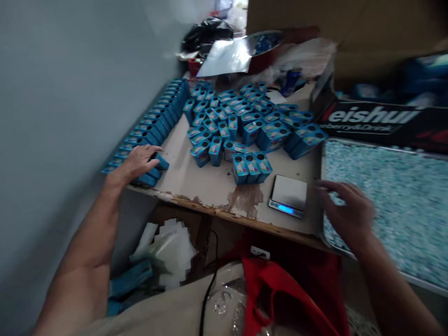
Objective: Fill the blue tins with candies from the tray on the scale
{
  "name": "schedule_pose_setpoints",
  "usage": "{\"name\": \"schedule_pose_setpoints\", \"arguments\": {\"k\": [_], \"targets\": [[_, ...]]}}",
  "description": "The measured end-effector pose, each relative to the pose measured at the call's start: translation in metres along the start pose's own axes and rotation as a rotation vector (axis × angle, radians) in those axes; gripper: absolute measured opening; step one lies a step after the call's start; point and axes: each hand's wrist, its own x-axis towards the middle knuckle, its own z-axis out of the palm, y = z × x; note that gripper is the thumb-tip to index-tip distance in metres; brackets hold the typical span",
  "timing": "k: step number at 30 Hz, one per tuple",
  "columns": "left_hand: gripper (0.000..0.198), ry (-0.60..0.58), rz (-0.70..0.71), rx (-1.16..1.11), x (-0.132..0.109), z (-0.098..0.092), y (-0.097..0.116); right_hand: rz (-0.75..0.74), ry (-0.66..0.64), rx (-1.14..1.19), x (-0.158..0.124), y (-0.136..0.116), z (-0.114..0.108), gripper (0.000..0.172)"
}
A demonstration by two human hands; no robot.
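Observation:
My left hand (135,163) lies over the near end of a row of small blue boxes (150,126) along the wall. Its thumb and fingers are apart, close to the last box (162,162); the palm hides several others. Smeared by motion, my right hand (348,205) hovers over the left edge of a metal tray (322,205) full of pale blue pellets (392,186). Whether its fingertips hold anything cannot be made out. Just left of it sits a small digital scale (290,192) with a lit blue display. Three blue boxes (252,167) stand together beside the scale.
Many more blue boxes (224,112) with dark round openings on top crowd the table (182,161). Behind stand a red bowl (268,56) and a black printed carton (381,121). The table's worn front edge (210,210) runs above white packaging (171,252) and a red bag (280,289).

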Motion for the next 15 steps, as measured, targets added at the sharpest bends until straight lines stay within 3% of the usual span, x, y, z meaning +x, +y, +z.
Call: {"name": "schedule_pose_setpoints", "arguments": {"k": [4, 8, 13, 15], "targets": [[0.056, 0.101, 0.063, 0.07, 0.007, 0.019, -0.013, -0.215, -0.368, -0.045, 0.059, -0.052, 0.038, 0.039], [0.053, 0.087, 0.052, 0.028, 0.016, 0.016, -0.012, -0.315, -0.628, -0.266, 0.108, -0.069, 0.059, 0.063], [0.046, 0.13, -0.043, -0.027, 0.021, 0.009, 0.009, -0.476, -0.813, -0.397, 0.151, -0.076, 0.064, 0.046], [0.042, 0.16, -0.072, -0.028, 0.022, 0.01, 0.006, -0.509, -0.86, -0.443, 0.163, -0.081, 0.06, 0.036]]}}
